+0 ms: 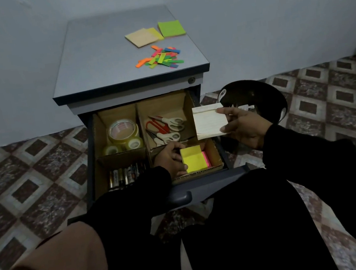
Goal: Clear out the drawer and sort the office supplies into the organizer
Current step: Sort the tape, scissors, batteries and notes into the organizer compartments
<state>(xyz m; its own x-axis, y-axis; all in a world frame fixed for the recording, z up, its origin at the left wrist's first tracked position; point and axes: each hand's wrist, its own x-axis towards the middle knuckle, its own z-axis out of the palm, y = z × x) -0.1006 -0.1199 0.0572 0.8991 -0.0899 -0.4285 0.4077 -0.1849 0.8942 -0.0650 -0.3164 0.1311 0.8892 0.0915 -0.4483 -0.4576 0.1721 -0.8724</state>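
Sorting sticky notes looks like the step here: left hand (171, 158) grips the yellow-pink pad (194, 161) in the drawer's (212, 193) front-right cardboard compartment (215, 152), right hand (243, 125) pinches a pale notepad (208, 123) above the drawer's right edge, so next it probably gets slotted alongside.

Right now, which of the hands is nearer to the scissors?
Left. The left hand is in the drawer compartment just in front of the scissors, touching the yellow pad; the right hand holds a white pad beyond the drawer's right side.
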